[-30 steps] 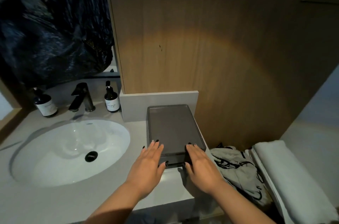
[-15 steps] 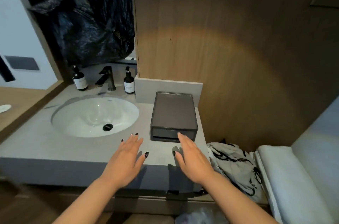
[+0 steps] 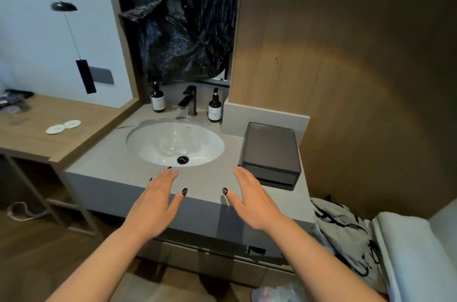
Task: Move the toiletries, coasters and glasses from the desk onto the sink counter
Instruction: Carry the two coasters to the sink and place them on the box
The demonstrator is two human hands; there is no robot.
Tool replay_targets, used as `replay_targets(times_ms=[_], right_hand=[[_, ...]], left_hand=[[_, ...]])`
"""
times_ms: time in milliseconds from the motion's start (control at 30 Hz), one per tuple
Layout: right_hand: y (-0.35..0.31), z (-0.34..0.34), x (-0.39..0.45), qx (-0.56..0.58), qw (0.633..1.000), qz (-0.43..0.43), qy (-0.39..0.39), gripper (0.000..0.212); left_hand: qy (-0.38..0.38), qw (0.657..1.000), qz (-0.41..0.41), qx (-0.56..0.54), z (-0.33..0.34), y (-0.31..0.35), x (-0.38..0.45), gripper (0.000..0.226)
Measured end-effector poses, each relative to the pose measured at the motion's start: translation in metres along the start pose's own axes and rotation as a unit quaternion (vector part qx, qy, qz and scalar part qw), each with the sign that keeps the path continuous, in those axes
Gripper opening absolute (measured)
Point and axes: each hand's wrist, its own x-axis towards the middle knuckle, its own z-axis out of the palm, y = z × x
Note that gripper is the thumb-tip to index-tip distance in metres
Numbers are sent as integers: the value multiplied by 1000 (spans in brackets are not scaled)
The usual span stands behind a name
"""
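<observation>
Hovering my left hand (image 3: 154, 205) and right hand (image 3: 254, 201) flat and empty over the sink worktop (image 3: 118, 168), I judge the coasters (image 3: 63, 126), at ten o'clock on the desk (image 3: 61, 138), light and pinchable by their rims.

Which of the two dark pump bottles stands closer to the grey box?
The dark pump bottle right of the tap, beside the grey drawer box; the other bottle stands left of it.

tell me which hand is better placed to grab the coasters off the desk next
Left, probably. The two white coasters lie on the wooden desk to the left of the sink, on the left hand side. The right hand hovers near the dark box.
</observation>
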Motion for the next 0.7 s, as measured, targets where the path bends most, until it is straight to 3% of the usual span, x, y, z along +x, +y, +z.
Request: replay_targets(times_ms=[300, 500, 700], right_hand=[[-113, 50, 60, -4, 999, 24, -20, 69], [-189, 87, 110, -3, 1000, 14, -16, 74], [-249, 119, 161, -2, 1000, 3, -25, 74]], left_hand=[[-3, 1000, 2, -9, -65, -110, 10, 61], [-14, 997, 38, 68, -118, -185, 25, 60], [-22, 997, 14, 73, -161, -251, 38, 59]])
